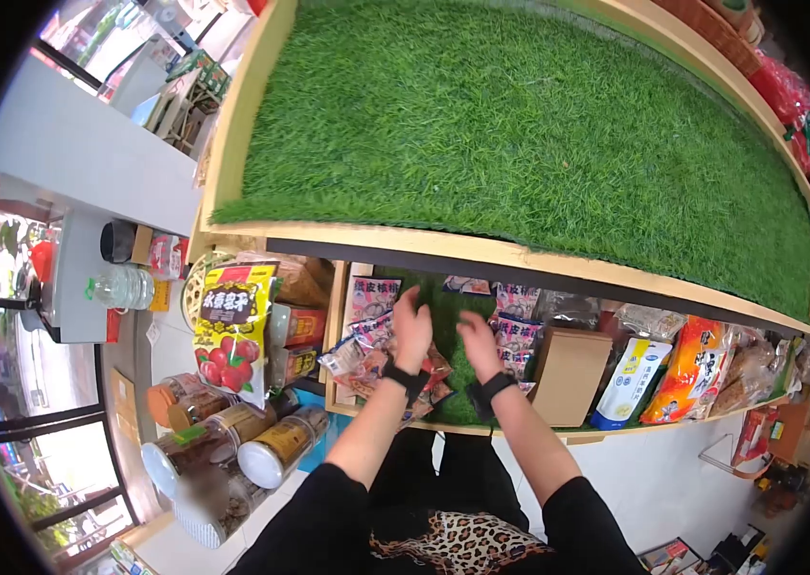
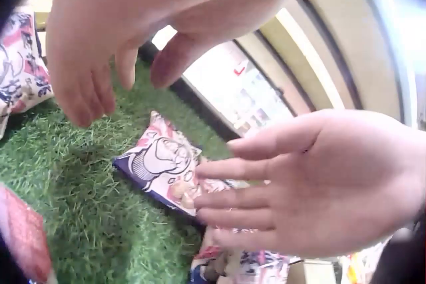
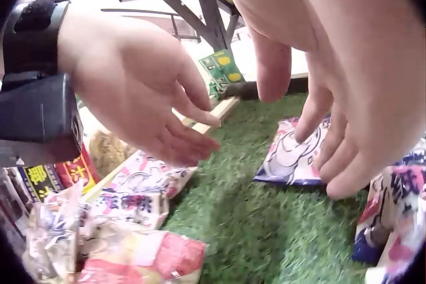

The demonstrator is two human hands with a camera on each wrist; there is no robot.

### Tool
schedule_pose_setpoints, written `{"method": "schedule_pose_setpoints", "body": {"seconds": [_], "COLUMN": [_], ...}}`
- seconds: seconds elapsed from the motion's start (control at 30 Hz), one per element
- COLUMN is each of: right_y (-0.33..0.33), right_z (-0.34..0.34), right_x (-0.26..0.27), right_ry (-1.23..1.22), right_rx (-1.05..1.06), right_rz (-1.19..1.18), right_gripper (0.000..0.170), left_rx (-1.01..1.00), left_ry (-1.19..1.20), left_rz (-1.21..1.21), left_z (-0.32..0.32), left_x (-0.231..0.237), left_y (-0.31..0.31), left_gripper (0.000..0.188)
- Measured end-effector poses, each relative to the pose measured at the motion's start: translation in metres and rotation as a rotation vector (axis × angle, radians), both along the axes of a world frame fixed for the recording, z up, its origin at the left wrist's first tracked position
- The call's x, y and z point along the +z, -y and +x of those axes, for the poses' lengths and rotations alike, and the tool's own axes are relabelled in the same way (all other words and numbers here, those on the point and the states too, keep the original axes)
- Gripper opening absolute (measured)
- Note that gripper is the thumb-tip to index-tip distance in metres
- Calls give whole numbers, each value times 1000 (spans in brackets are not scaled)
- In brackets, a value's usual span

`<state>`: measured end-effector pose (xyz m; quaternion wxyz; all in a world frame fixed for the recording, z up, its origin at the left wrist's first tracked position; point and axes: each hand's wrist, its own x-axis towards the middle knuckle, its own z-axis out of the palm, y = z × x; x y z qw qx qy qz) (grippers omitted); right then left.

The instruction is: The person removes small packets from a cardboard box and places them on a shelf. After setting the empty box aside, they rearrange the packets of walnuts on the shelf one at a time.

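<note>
In the head view my left hand [image 1: 412, 331] and right hand [image 1: 480, 345] hover apart over a compartment lined with green artificial grass [image 1: 457, 369]. Both have fingers extended and hold nothing. Pink-and-white snack packets [image 1: 373, 295] lie beside and below the left hand; more packets [image 1: 517, 333] lie to the right of the right hand. The left wrist view shows a packet [image 2: 160, 163] on the grass between the left hand [image 2: 160, 14] and the right palm [image 2: 326, 184]. From the right wrist, that grass strip separates the left hand [image 3: 136, 87] from the right hand [image 3: 353, 64].
A raised grass-covered shelf [image 1: 520, 125] spans the area beyond the hands. Right of the packets stand a brown box [image 1: 570, 377], a white-blue pouch [image 1: 632, 381] and an orange bag [image 1: 687, 369]. Leftward are a yellow-purple bag [image 1: 234, 326] and several jars [image 1: 280, 448].
</note>
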<state>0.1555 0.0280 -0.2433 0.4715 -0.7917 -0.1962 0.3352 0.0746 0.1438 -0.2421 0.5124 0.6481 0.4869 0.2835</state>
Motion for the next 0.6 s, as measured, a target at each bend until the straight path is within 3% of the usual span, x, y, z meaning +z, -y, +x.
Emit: {"method": "schedule_pose_setpoints", "body": {"seconds": [0.07,0.13,0.23,0.3,0.33,0.4,0.47,0.53,0.6], "right_y": [9,14,11,8,7,6,9,14,13], "right_z": [-27,-43,-60,-60,-61,-64,-65,-65,-64], "right_x": [0,9,0,0,-2,0,1,3,14], "right_ry": [-54,-278,-367,-363,-363,-380,-382,-413,-471], "right_rx": [-11,-10,-27,-2,17,22,33,14,-19], "right_rz": [20,-50,94,115,130,97,89,102,150], "right_gripper": [31,29,27,26,26,24,23,24,26], "left_rx": [86,222,199,121,119,-13,11,-124,-108], "left_ry": [-219,-410,-447,-192,-200,-560,-617,-677,-669], "left_rz": [75,229,260,-61,-63,103,92,-5,113], "left_z": [-21,-44,-70,-78,-84,-87,-86,-86,-83], "left_x": [47,23,14,1,-7,-1,7,22,30], "left_y": [-4,-26,-58,-69,-70,-67,-64,-64,-58], "left_gripper": [35,37,39,41,41,45,38,26,17]}}
